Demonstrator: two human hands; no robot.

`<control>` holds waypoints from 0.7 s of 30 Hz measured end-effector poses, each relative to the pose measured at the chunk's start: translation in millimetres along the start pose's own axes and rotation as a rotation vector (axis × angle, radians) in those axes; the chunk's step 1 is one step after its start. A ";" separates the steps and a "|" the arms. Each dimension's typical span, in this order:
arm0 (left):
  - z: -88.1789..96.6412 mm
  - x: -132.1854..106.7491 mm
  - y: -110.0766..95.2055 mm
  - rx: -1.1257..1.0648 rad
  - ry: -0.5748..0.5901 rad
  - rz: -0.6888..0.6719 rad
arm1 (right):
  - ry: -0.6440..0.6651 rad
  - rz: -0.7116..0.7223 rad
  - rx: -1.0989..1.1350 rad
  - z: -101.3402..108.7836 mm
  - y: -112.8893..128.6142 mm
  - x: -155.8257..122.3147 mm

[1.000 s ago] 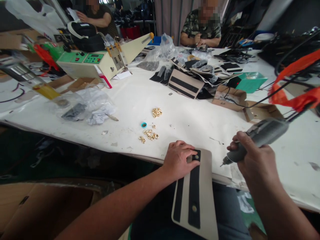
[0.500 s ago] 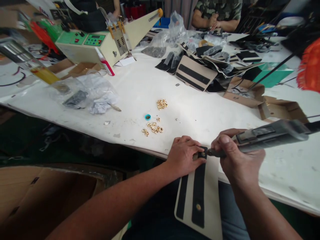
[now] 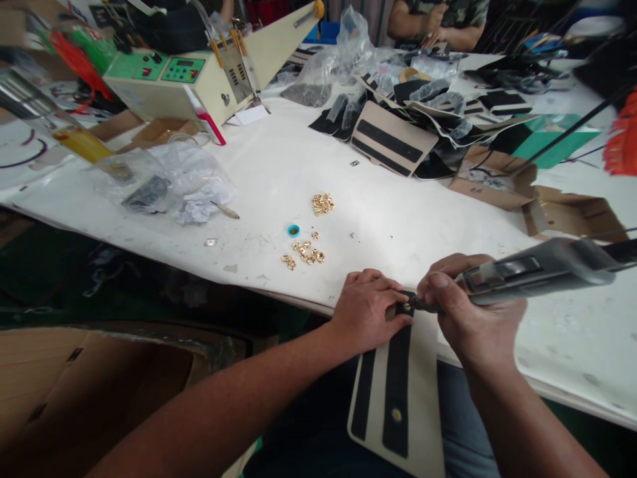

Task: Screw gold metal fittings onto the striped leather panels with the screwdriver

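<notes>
A beige panel with two black stripes (image 3: 398, 392) hangs over the near table edge onto my lap. My left hand (image 3: 371, 309) lies on its top end, fingers curled and pressing beside a small brass eyelet (image 3: 407, 307) in the black stripe. My right hand (image 3: 465, 312) is closed round a grey power tool (image 3: 532, 272), whose tip touches that eyelet. A second eyelet (image 3: 396, 415) sits lower on the same stripe. Loose gold eyelets (image 3: 304, 253) lie on the white table (image 3: 388, 226) just beyond my left hand.
A second heap of gold eyelets (image 3: 323, 203) and a small blue cap (image 3: 293, 231) lie mid-table. Striped panels (image 3: 391, 146) pile up at the back, with cardboard boxes (image 3: 572, 216) right, plastic bags (image 3: 164, 182) left, a cream machine (image 3: 199, 79) and another person (image 3: 438, 23) beyond.
My right hand swung the tool in from the right until its tip met the eyelet. My left hand stayed on the panel. The view tilted down slightly.
</notes>
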State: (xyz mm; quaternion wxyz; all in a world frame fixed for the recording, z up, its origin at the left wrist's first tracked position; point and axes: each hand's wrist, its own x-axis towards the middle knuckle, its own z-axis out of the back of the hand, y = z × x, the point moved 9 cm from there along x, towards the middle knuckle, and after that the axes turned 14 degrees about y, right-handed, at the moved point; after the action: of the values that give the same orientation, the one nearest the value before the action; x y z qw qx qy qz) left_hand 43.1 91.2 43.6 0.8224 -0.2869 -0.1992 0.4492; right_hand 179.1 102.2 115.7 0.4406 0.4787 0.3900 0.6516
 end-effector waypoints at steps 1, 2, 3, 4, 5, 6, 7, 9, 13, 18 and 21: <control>0.3 -0.2 -0.5 0.002 -0.002 -0.004 | 0.014 0.012 0.000 -1.0 1.7 1.3; 0.4 -0.3 -0.9 0.004 -0.001 -0.007 | 0.030 0.021 -0.001 -2.2 2.8 2.4; 0.3 -0.4 -1.2 0.007 0.002 -0.007 | 0.045 0.029 -0.001 -3.2 3.5 3.3; 0.0 -0.4 -1.2 0.010 0.008 -0.005 | 0.059 0.037 0.002 -4.1 3.9 4.0; -0.2 -0.4 -1.1 0.013 0.013 -0.001 | 0.077 0.045 0.008 -5.3 4.0 4.7; -0.4 -0.3 -0.9 0.016 0.016 0.002 | 0.096 0.057 0.016 -6.6 4.3 5.3; -0.4 -0.3 -0.9 0.018 0.018 0.004 | 0.113 0.067 0.026 -7.8 4.4 5.8; -0.2 0.0 -1.1 0.019 0.015 0.002 | 0.144 0.087 0.054 -10.0 4.3 6.9; -0.2 0.5 -1.2 0.027 0.006 0.003 | 0.182 0.114 0.112 -11.7 3.9 8.7; -1.6 0.9 -1.3 0.031 0.010 0.008 | 0.231 0.136 0.129 -13.7 5.5 10.9; -0.6 0.4 -2.3 0.033 -0.006 0.004 | 0.241 0.127 0.144 -13.4 2.9 13.4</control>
State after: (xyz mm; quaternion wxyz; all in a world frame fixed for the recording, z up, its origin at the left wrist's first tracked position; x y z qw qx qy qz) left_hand 45.1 90.4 44.6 0.8255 -0.2724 -0.1936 0.4549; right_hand 163.5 112.8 119.0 0.3127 0.4511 0.4548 0.7014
